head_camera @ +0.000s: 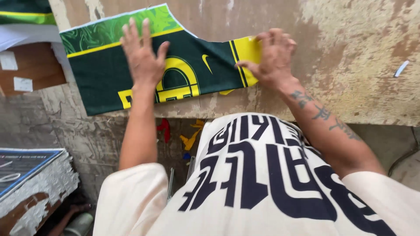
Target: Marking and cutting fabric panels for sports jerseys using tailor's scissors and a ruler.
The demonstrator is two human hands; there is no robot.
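Item 1: dark green cut fabric panel w/ yellow stripes, marbled light-green band and yellow printed emblem (pixel 109 74). Laid flat on worn, paint-flaked beige worktable (pixel 350 57), long axis running left-right, near table's front edge; upper edge curved.

Item 2: left hand (pixel 142 54). Fingers spread, palm pressed flat on panel approx. mid-length, over upper part of yellow emblem. Nothing gripped.

Item 3: right hand (pixel 271 57). Placed at panel's right end, on yellow striped end section (pixel 247 50). Fingers curled and bunched over fabric edge; edge appears pinched betw. thumb and fingertips, though exact contact is partly hidden by knuckles. Forearm tattooed.

Item 4: cream short-sleeved shirt w/ large navy block print (pixel 262 183), worn by the person; fills lower frame.

Item 5: red and yellow fabric offcuts (pixel 188 135), seen below table edge, on floor or lower ledge; cannot be told which.

Item 6: second green/yellow fabric piece (pixel 24 13), top-left corner, apart from item 1.

Item 7: brown board w/ two white paper slips (pixel 30 70), left of panel.

Item 8: small white strip (pixel 401 68), on table far right.

Item 9: flat blue-edged dark sheet on chipped white block (pixel 26 170), lower left.

Containers: greenish cylindrical object (pixel 81 225) at bottom left, blurred; contents not visible.
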